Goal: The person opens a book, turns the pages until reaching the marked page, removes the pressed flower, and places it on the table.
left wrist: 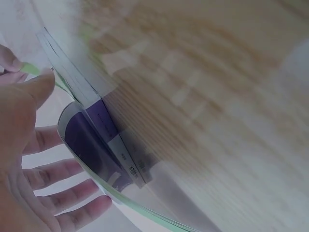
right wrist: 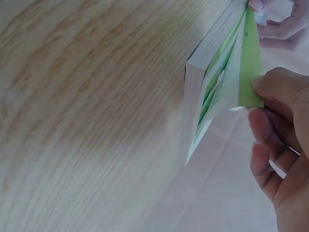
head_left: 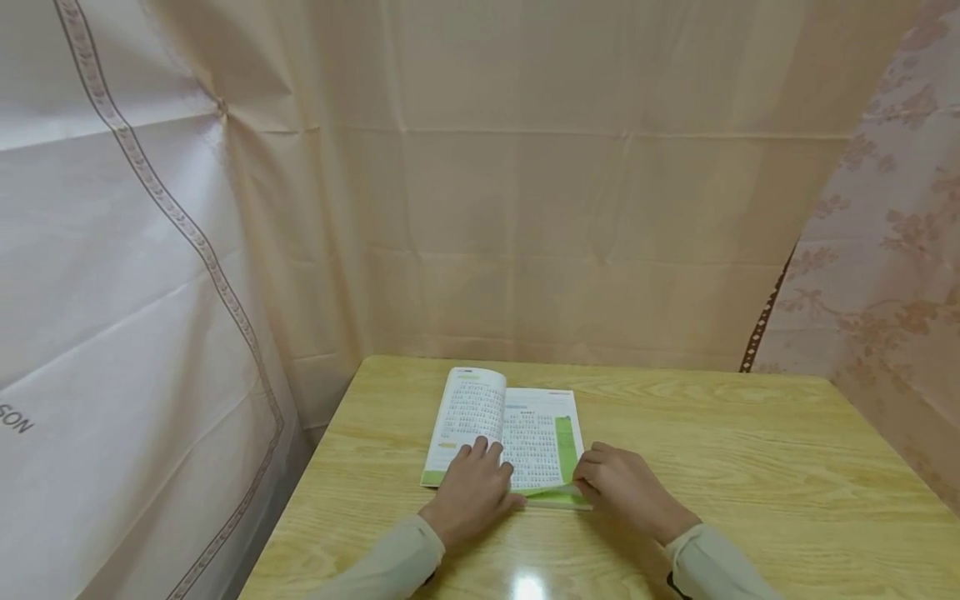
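Note:
An open book (head_left: 536, 450) with printed text and green page edges lies on the wooden table. My left hand (head_left: 474, 487) rests on the lower part of its left page, fingers spread and fairly straight; in the left wrist view those fingers (left wrist: 72, 174) lie against the curved pages beside the purple-and-white spine. At the book's lower right corner my right hand (head_left: 618, 487) pinches a page corner between thumb and fingers. The right wrist view shows that lifted page (right wrist: 250, 72) with its green strip, raised off the thick stack of pages below.
The wooden table (head_left: 750, 467) extends to both sides of the book. Behind it hangs a beige curtain (head_left: 570, 208). A pale cloth with a patterned band (head_left: 187, 225) hangs at the left, and a flower-patterned cloth (head_left: 892, 250) at the right.

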`<action>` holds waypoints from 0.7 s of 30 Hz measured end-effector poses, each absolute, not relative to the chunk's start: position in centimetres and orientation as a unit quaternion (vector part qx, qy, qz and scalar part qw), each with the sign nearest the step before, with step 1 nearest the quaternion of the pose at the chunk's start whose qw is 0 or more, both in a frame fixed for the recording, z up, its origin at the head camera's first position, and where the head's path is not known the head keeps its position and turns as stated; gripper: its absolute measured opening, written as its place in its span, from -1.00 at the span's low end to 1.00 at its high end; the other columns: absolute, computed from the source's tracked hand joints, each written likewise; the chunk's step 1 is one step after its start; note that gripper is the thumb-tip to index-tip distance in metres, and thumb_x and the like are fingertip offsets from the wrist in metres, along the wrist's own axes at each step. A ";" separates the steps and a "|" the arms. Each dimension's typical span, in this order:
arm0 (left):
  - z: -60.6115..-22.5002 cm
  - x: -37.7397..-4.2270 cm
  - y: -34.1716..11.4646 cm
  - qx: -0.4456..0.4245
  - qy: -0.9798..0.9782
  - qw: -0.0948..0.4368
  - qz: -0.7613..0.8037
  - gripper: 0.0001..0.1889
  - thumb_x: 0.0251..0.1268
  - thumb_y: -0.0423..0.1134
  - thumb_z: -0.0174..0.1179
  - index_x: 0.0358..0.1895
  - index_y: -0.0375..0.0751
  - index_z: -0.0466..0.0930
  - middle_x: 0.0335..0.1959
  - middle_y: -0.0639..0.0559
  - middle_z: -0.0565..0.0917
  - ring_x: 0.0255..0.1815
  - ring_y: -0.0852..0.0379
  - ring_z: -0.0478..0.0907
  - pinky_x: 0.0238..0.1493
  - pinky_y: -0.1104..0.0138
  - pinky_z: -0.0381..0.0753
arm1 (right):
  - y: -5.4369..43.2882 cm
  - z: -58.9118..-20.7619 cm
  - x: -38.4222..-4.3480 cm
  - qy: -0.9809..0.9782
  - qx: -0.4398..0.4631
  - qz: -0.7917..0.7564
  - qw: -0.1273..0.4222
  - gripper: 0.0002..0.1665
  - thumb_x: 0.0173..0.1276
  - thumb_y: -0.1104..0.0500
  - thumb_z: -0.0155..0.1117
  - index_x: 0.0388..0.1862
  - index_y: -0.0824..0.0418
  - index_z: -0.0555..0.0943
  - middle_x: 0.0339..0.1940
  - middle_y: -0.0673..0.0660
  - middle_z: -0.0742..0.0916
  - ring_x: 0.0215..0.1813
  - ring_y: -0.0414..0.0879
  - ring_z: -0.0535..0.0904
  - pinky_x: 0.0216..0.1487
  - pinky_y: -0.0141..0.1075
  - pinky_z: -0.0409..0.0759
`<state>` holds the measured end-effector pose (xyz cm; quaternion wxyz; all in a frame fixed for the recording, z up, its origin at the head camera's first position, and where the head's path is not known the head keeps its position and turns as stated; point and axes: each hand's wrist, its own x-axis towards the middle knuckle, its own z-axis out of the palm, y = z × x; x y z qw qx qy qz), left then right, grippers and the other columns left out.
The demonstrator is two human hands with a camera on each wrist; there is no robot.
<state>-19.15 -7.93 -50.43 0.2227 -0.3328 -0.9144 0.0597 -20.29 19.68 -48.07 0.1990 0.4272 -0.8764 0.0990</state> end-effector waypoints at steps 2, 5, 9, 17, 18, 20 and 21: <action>-50.4 -19.2 -7.9 -0.334 -0.913 0.227 0.062 -0.45 0.34 0.41 0.11 -0.48 0.00 0.62 -0.39 0.07 0.50 -0.28 0.05 0.40 -0.26 0.21 0.52 | 19.7 -48.0 -20.3 -0.869 0.428 0.110 0.224 -0.78 0.06 0.31 0.62 -0.42 0.04 0.76 -0.38 -0.17 0.74 -0.37 -0.34 0.45 -0.42 -0.51 0.48; -50.3 -19.2 -7.8 -0.332 -0.914 0.225 0.062 -0.49 0.43 0.32 0.10 -0.43 -0.02 0.67 -0.39 0.06 0.51 -0.28 0.04 0.41 -0.27 0.22 0.51 | 19.6 -47.8 -20.3 -0.860 0.414 0.139 0.265 -0.71 0.01 0.31 0.67 -0.35 0.05 0.73 -0.29 -0.15 0.75 -0.31 -0.29 0.55 -0.37 -0.48 0.56; -50.0 -19.2 -7.8 -0.320 -0.921 0.214 0.051 -0.65 0.55 0.06 0.11 -0.29 -0.10 0.68 -0.36 0.05 0.56 -0.28 0.06 0.43 -0.31 0.25 0.51 | 19.5 -47.6 -20.2 -0.874 0.352 0.191 0.276 -0.52 0.04 0.24 0.70 -0.06 0.09 0.69 -0.07 -0.05 0.72 -0.33 -0.26 0.58 -0.41 -0.46 0.56; -50.1 -19.3 -8.0 -0.299 -0.915 0.270 0.001 -0.77 0.40 -0.23 0.23 -0.05 -0.26 0.44 0.01 -0.24 0.50 -0.13 -0.02 0.50 -0.29 0.28 0.58 | 19.8 -48.7 -19.7 -0.928 0.321 0.137 0.133 -0.25 0.09 -0.09 0.65 0.21 0.18 0.63 0.15 0.10 0.68 0.03 -0.03 0.62 -0.10 -0.17 0.69; -50.2 -19.4 -8.1 -0.304 -0.909 0.287 -0.005 -0.76 0.35 -0.29 0.25 -0.02 -0.27 0.46 0.09 -0.32 0.47 -0.04 -0.09 0.51 -0.20 0.24 0.61 | 19.9 -49.0 -19.7 -0.930 0.327 0.127 0.115 -0.25 0.10 -0.12 0.63 0.21 0.18 0.64 0.16 0.10 0.68 0.06 -0.02 0.60 -0.06 -0.14 0.69; -50.2 -19.4 -8.2 -0.310 -0.898 0.312 -0.016 -0.66 0.25 -0.38 0.26 0.09 -0.26 0.51 0.26 -0.45 0.37 0.20 -0.23 0.45 0.04 0.14 0.60 | 20.0 -49.6 -19.8 -0.931 0.335 0.112 0.089 -0.28 0.11 -0.17 0.61 0.18 0.16 0.67 0.15 0.09 0.68 0.07 -0.03 0.57 -0.03 -0.12 0.67; -50.2 -19.4 -8.3 -0.313 -0.894 0.319 -0.019 -0.57 0.20 -0.42 0.25 0.18 -0.24 0.51 0.35 -0.48 0.30 0.31 -0.28 0.37 0.18 0.09 0.55 | 20.0 -49.7 -19.9 -0.932 0.335 0.108 0.084 -0.30 0.11 -0.19 0.60 0.15 0.14 0.69 0.14 0.07 0.69 0.07 -0.05 0.56 -0.02 -0.12 0.66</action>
